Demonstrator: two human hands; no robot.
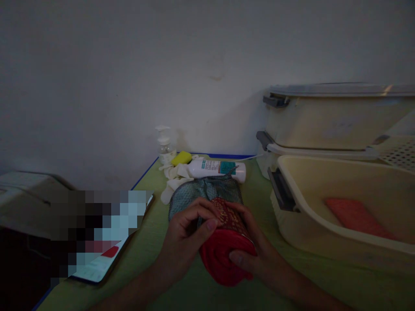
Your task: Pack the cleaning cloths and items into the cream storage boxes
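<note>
Between my two hands is a red roll (223,255), its spiral end facing me and a dark red printed label band round its body. My left hand (194,229) has its fingers bent over the label, with the thumb near the band's edge. Curled round the roll's right side, my right hand (256,242) presses its thumb against the spiral end. Just behind the roll lies a blue-grey mesh cloth (201,194) with a dark edge, partly hidden by my hands.
Beyond the cloth are a white bottle (217,169), a yellow sponge (181,158), white gloves (177,172) and a pump bottle (166,147). An open cream bin (292,233) stands right, holding a red flat item (356,216). Lidded bins (324,121) stand behind; a tablet-like screen (106,259) lies left.
</note>
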